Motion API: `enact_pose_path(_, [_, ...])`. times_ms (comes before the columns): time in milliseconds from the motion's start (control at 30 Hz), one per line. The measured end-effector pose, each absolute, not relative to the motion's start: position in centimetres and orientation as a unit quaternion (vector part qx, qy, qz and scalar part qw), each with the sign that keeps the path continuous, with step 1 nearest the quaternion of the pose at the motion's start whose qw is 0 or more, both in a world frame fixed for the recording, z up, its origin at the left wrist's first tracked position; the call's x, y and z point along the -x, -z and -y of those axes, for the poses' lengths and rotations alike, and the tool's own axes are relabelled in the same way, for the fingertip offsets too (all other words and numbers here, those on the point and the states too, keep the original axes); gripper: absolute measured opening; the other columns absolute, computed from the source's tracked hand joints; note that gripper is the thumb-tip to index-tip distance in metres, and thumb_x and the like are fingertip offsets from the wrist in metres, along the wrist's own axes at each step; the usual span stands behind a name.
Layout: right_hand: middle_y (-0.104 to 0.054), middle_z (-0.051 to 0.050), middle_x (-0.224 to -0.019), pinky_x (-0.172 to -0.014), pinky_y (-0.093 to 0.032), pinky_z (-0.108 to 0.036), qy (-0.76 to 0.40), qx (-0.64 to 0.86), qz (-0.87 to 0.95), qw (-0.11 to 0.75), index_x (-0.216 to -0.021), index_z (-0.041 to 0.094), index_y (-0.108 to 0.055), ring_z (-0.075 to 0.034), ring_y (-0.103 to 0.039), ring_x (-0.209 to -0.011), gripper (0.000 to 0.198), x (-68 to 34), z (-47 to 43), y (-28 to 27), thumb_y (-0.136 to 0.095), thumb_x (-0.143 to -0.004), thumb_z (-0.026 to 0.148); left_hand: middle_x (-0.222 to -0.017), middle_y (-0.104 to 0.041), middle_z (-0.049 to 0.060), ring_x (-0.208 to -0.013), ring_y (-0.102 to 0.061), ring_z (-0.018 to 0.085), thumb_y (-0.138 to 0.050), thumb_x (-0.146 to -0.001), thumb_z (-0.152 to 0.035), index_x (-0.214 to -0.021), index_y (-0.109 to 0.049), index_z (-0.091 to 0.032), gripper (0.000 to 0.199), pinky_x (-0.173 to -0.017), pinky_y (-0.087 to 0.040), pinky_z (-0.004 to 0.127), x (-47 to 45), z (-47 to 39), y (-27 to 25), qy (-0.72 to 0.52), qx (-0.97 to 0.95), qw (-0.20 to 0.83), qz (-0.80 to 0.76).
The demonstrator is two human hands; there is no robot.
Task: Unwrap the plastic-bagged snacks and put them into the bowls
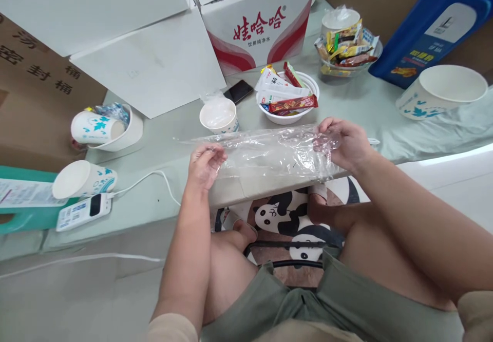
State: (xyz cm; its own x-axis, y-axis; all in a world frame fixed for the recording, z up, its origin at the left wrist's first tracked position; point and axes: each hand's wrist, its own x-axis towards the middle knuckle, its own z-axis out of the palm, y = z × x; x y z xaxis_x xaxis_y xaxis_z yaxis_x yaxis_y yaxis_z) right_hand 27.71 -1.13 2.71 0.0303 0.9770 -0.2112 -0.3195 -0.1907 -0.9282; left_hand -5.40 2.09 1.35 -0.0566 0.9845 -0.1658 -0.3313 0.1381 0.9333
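Note:
A clear plastic bag (265,154) is stretched sideways between my two hands, above the front edge of the covered table. My left hand (207,165) pinches its left end with closed fingers. At the other end, my right hand (344,143) grips the crumpled plastic, part of which lies over the fingers. Just behind the bag stands a paper cup (219,116) with thin clear plastic sticking out of its top. Behind that, a white bowl (287,118) holds several wrapped snacks, among them a red packet (292,104).
A dark phone (239,92) lies near a printed water carton (262,34). On the left are paper cups (87,178) and a white power bank (83,212) with a cable. To the right stand a snack-filled bowl (348,57), a large paper tub (442,93) and a blue jug (427,29).

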Motion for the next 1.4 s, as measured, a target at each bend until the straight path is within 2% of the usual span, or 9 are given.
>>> enact_pose_path(133, [-0.057,-0.005,-0.065,-0.056,-0.05,-0.031,-0.577,0.538,0.364,0.494,-0.053,0.022,-0.05,-0.014,-0.056,-0.058,0.045,-27.6,1.0,-2.2,-0.059,-0.078,0.058,-0.062,-0.068,0.004,-0.058,-0.066,0.015,-0.066,-0.078,-0.041,-0.057,-0.062,-0.018,0.031,-0.057,-0.055,0.025,5.3,-2.4,-1.0,-0.537,-0.335,0.594,-0.498])
enact_pose_path(233, [-0.058,-0.002,-0.066,-0.06,-0.051,-0.028,-0.544,0.589,0.404,0.44,-0.059,0.022,-0.049,-0.014,-0.06,-0.065,0.04,-27.3,1.3,-1.9,-0.079,-0.068,0.047,-0.056,-0.063,0.003,-0.053,-0.062,0.013,-0.066,-0.078,-0.057,-0.054,-0.059,-0.017,0.048,-0.053,-0.051,0.025,5.2,-2.5,-0.7,-0.507,-0.35,0.559,-0.555])
enact_pose_path(400, [-0.057,0.002,-0.084,-0.054,-0.049,-0.027,-0.511,0.603,0.474,0.388,-0.087,0.025,-0.051,-0.012,-0.057,-0.061,0.042,-27.1,1.8,-1.7,-0.083,-0.06,0.026,-0.066,-0.063,-0.002,-0.063,-0.064,0.012,-0.088,-0.053,-0.035,-0.07,-0.061,-0.016,0.037,-0.06,-0.053,0.023,5.1,-1.9,-0.9,-0.446,-0.413,0.549,-0.574])
enact_pose_path(600, [-0.055,-0.004,-0.109,-0.05,-0.047,-0.029,-0.431,0.649,0.537,0.325,-0.12,0.028,-0.051,-0.01,-0.051,-0.058,0.053,-27.9,1.7,-1.2,-0.071,-0.071,0.027,-0.085,-0.067,0.001,-0.078,-0.069,0.018,-0.082,-0.054,-0.018,-0.108,-0.059,-0.022,0.058,-0.048,-0.044,0.018,5.2,-1.6,-1.0,-0.383,-0.46,0.568,-0.565])
enact_pose_path(800, [-0.056,-0.013,-0.124,-0.085,-0.055,-0.05,-0.236,0.679,0.666,0.199,-0.128,0.025,-0.06,-0.026,-0.064,-0.088,0.058,-29.3,2.2,-0.5,-0.069,-0.071,0.022,-0.109,-0.066,0.008,-0.072,-0.067,0.015,-0.081,-0.057,-0.015,-0.123,-0.056,-0.021,0.072,-0.043,-0.036,0.016,5.3,-1.5,-1.1,-0.321,-0.488,0.609,-0.536])
enact_pose_path(967, [-0.062,-0.015,-0.126,-0.107,-0.046,-0.056,-0.224,0.587,0.724,0.284,-0.117,0.022,-0.066,-0.035,-0.058,-0.123,0.039,-26.3,1.9,-2.2,-0.066,-0.081,0.036,-0.139,-0.052,0.011,-0.078,-0.068,0.013,-0.082,-0.057,-0.016,-0.125,-0.059,-0.024,0.072,-0.038,-0.03,0.014,5.5,-1.0,-1.8,-0.272,-0.511,0.682,-0.447])
enact_pose_path(1100, [-0.072,-0.011,-0.115,-0.088,-0.057,-0.043,-0.459,0.481,0.711,0.23,-0.121,0.021,-0.064,-0.026,-0.069,-0.101,0.053,-21.7,1.4,-2.5,-0.077,-0.072,0.036,-0.138,-0.055,0.011,-0.072,-0.068,0.012,-0.085,-0.057,-0.019,-0.127,-0.06,-0.026,0.074,-0.036,-0.03,0.016,5.6,-0.8,-2.0,-0.246,-0.512,0.721,-0.397])
enact_pose_path(1200, [-0.071,-0.002,-0.073,-0.063,-0.053,-0.031,-0.552,0.463,0.671,0.173,-0.087,0.02,-0.068,-0.017,-0.066,-0.063,0.016,-19.8,1.4,-2.0,-0.072,-0.072,0.023,-0.141,-0.057,0.009,-0.08,-0.071,0.017,-0.089,-0.054,-0.021,-0.135,-0.053,-0.037,0.09,-0.043,-0.042,0.018,5.5,-1.0,-1.9,-0.315,-0.485,0.71,-0.402])
enact_pose_path(1400, [-0.066,-0.001,-0.076,-0.049,-0.048,-0.024,-0.528,0.551,0.53,0.369,-0.079,0.021,-0.055,-0.014,-0.067,-0.059,0.018,-19.7,1.5,-1.9,-0.07,-0.077,0.03,-0.134,-0.065,0.012,-0.119,-0.066,0.031,-0.084,-0.058,-0.064,-0.118,-0.062,-0.026,0.075,-0.09,-0.059,0.04,2.8,-0.3,-1.4,-0.411,-0.344,0.762,-0.364])
